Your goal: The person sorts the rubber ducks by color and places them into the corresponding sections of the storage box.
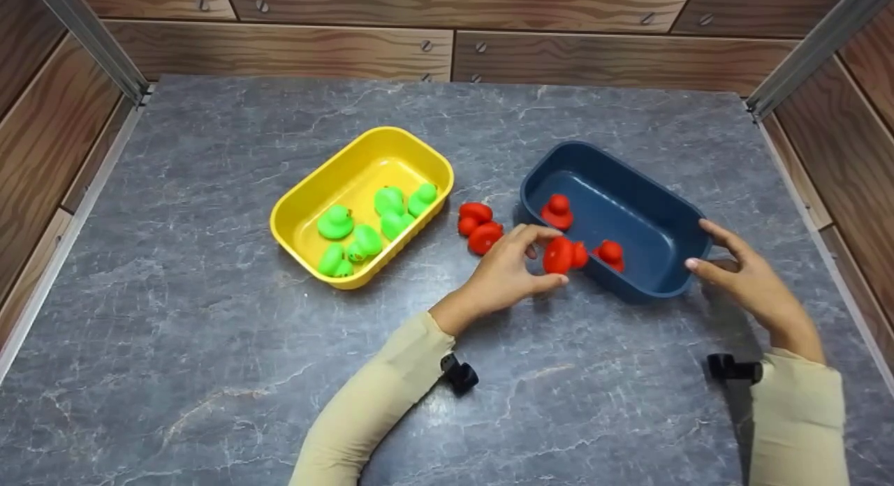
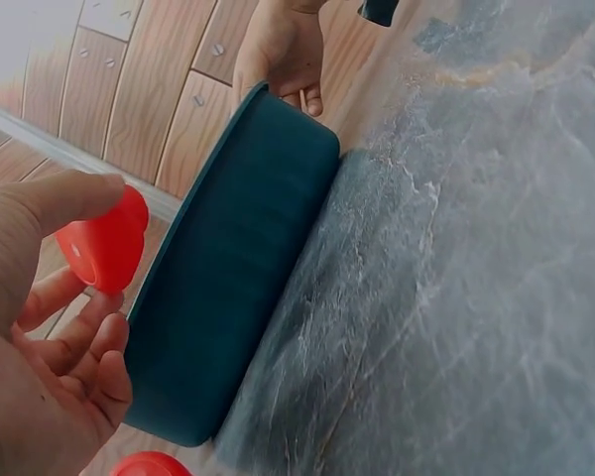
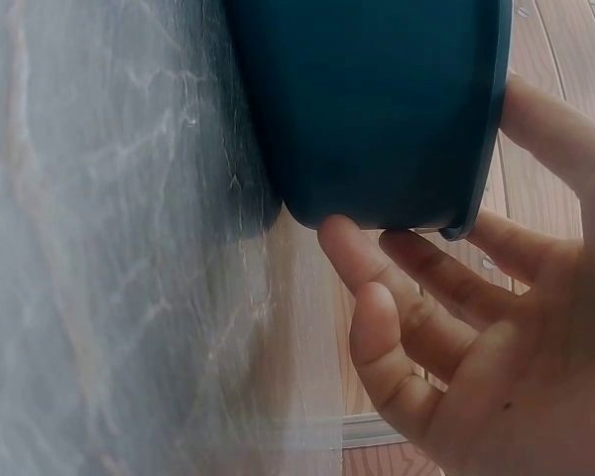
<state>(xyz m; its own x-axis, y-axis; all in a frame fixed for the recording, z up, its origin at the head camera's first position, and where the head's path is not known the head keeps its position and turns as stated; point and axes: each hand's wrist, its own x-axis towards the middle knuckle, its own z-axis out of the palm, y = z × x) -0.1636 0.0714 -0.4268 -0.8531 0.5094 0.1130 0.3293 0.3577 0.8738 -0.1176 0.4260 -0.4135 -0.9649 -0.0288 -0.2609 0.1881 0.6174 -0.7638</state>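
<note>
Between thumb and fingers my left hand pinches a red rubber duck, tipped sideways, at the near-left rim of the blue bin. The left wrist view shows this red duck apart from the bin's wall. My right hand holds the bin's right end, thumb and fingers against its rim and outer wall. Inside the bin are two more red ducks, one at the left and another by the near wall. Two red ducks lie on the table left of the bin, beside my left hand.
A yellow bin with several green rubber ducks stands to the left. Both bins are on a grey marbled tabletop. Wood-patterned panels border the back and sides, with metal posts at the back corners.
</note>
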